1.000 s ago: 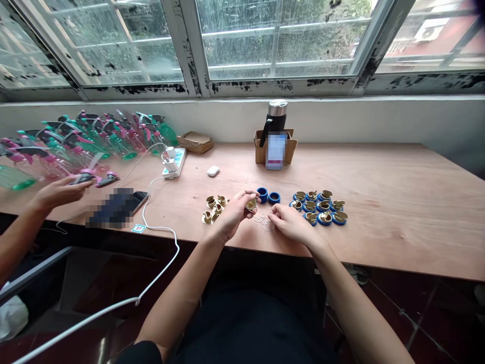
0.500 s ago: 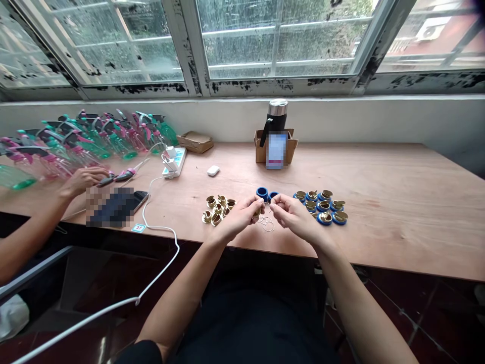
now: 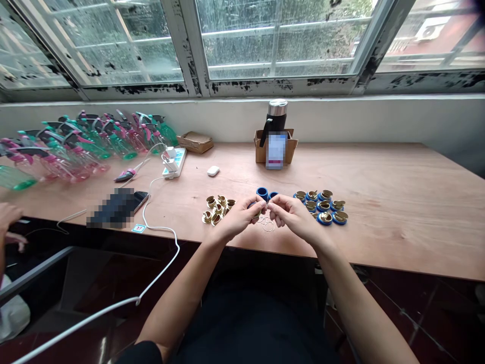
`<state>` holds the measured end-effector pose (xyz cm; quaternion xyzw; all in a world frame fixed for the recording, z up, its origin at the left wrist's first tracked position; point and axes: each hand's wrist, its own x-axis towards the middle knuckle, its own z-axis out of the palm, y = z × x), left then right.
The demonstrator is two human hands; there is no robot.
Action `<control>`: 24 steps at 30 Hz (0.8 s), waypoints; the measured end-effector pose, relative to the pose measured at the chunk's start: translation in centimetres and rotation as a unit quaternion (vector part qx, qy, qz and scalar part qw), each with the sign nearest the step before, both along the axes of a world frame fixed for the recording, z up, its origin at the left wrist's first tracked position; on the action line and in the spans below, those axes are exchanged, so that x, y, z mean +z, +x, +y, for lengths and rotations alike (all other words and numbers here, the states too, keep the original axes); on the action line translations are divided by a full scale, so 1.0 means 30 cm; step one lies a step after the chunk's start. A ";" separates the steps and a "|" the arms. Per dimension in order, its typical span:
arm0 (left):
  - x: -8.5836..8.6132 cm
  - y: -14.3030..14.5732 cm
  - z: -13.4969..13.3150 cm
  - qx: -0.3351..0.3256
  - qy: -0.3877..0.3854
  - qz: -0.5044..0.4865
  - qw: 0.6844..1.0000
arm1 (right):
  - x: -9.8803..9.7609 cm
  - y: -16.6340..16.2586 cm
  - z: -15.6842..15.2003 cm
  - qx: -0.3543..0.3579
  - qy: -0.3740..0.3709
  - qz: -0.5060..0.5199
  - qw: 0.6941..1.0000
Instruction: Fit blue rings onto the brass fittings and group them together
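Near the front edge of the wooden table [image 3: 397,202], as our head camera shows it, we bring both hands together, fingertips meeting or nearly so. Our left hand [image 3: 242,215] is curled closed around a gold piece [image 3: 256,216], of which only a sliver shows below the thumb. Our right hand [image 3: 290,212] has thumb and forefinger drawn into a narrow pinch; we cannot tell whether anything lies between them.

Just under our fingers, thin white loops [image 3: 267,221] lie on the wood. Beyond our hands stand two blue rings [image 3: 262,198], side by side, the right one partly covered by our fingers. Beside our left hand we see a loose cluster of gold parts [image 3: 215,219]. Beside our right hand, blue-and-gold assemblies [image 3: 324,217] sit in close rows, gold part uppermost, some partly hidden by that hand.

Farther back, we have a black flask [image 3: 278,122] with a silver lid standing in a cardboard box [image 3: 291,150]. To its left are a small white case [image 3: 213,171], a cardboard tray [image 3: 195,144] and a power strip [image 3: 179,161]. Spray bottles [image 3: 125,144] crowd the table's left end, and at the frame's left edge we glimpse a co-worker's hand [image 3: 9,215].
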<state>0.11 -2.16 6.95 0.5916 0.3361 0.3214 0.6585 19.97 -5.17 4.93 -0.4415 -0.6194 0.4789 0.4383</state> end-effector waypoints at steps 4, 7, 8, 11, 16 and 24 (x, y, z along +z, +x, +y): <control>0.004 -0.002 -0.003 -0.005 0.012 0.013 1.000 | -0.006 -0.004 0.005 -0.007 0.007 0.005 1.000; 0.000 -0.002 -0.004 0.023 0.004 0.013 1.000 | -0.010 -0.003 0.007 -0.020 0.014 0.003 1.000; -0.002 -0.002 -0.004 0.037 -0.006 0.009 0.999 | -0.011 -0.001 0.008 -0.028 0.020 -0.001 0.999; -0.010 -0.006 -0.001 0.052 -0.042 -0.022 0.998 | -0.008 0.010 0.008 -0.054 0.042 -0.010 0.998; -0.019 -0.019 0.011 0.029 -0.070 -0.052 0.996 | 0.023 0.029 0.000 -0.039 0.051 0.039 0.997; 0.022 -0.007 0.000 -0.037 -0.079 -0.046 0.995 | 0.055 0.025 -0.031 0.058 0.051 0.073 0.994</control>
